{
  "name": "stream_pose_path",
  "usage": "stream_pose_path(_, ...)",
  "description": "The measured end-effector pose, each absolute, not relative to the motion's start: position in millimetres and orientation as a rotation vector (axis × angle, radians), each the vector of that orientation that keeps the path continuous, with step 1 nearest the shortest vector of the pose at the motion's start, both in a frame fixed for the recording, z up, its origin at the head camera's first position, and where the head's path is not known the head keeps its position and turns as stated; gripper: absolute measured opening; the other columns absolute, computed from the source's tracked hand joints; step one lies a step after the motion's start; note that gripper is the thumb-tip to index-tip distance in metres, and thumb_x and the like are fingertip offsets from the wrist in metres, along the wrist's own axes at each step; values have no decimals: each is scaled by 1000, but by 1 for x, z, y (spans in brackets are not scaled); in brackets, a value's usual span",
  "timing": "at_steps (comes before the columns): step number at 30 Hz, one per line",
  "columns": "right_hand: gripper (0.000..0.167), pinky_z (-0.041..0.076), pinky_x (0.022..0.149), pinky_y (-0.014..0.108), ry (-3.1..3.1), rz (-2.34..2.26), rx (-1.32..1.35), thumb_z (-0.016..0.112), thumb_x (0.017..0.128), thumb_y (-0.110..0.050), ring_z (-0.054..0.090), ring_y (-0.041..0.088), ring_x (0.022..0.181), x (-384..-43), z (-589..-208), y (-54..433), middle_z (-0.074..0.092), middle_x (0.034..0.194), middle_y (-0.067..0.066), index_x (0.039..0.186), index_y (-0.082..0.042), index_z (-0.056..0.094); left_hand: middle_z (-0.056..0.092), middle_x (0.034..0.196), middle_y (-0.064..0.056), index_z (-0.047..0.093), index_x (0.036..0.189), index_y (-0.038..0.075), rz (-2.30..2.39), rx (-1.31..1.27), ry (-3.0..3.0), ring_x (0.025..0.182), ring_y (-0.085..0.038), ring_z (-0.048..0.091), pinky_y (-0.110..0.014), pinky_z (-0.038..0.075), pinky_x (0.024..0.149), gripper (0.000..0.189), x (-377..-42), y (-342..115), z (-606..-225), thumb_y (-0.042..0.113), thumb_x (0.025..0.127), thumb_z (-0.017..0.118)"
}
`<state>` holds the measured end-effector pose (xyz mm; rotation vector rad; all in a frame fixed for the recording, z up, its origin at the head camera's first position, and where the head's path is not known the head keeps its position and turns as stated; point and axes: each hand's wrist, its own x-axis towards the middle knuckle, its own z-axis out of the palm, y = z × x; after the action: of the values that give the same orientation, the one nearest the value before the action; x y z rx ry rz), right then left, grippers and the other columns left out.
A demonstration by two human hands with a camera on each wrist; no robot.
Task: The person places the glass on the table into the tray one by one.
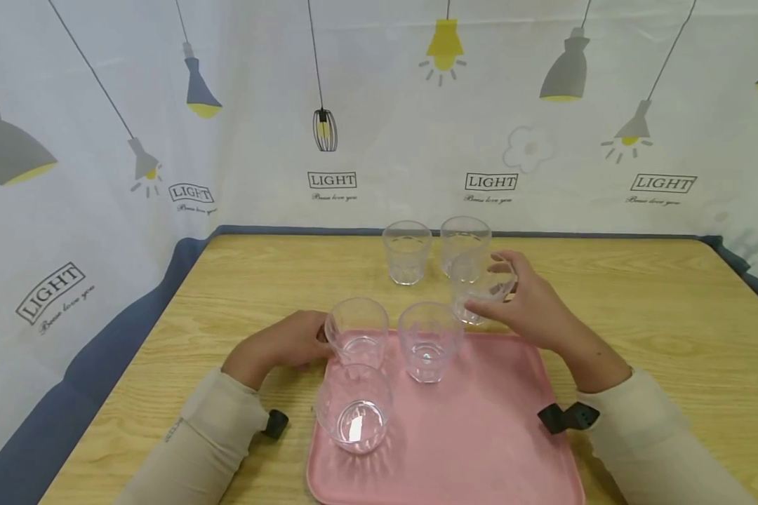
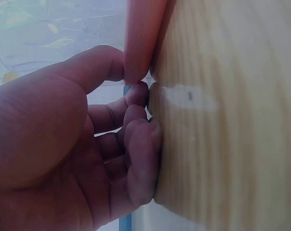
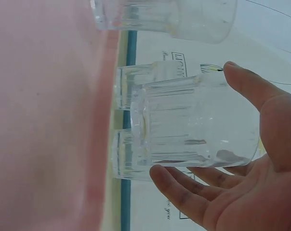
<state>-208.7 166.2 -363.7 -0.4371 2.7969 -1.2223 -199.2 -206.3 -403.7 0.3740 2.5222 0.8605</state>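
My right hand (image 1: 533, 301) grips a clear plastic cup (image 3: 193, 120) by its sides, thumb on one side and fingers on the other. In the head view that cup is just beyond the far edge of a pink tray (image 1: 480, 428). At the tray's far left corner, my left hand (image 1: 290, 340) pinches the rim, its thumb on the tray and curled fingertips low against the table, as the left wrist view shows. Three clear cups are on the tray: one at the far left (image 1: 356, 326), one at the far middle (image 1: 429, 344), one nearer on the left (image 1: 354, 410).
Two more clear cups, one on the left (image 1: 407, 249) and one on the right (image 1: 457, 235), stand near the back edge of the wooden table (image 1: 278, 273). A white curtain (image 1: 391, 105) printed with lamps hangs behind and to the sides.
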Motion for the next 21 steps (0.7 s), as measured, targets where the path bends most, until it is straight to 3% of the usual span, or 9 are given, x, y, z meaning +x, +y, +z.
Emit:
stream_pose_path(13, 91, 53, 91, 47, 2790, -1197, -535, 79, 85, -38, 60, 34, 119, -198, -347, 172, 46, 149, 18, 150, -3, 25, 60, 80, -3, 61, 96, 14, 844, 402, 2530, 53, -15, 57, -30, 53, 51, 19, -198, -204, -400, 31, 94, 69)
stream_pose_path(21, 100, 55, 88, 47, 2777, -1118, -513, 79, 84, -43, 64, 30, 109, -193, -339, 177, 49, 147, 14, 158, -16, 18, 57, 75, -1, 61, 94, 13, 858, 419, 2513, 50, -14, 55, -29, 52, 49, 19, -198, -206, -400, 31, 94, 69)
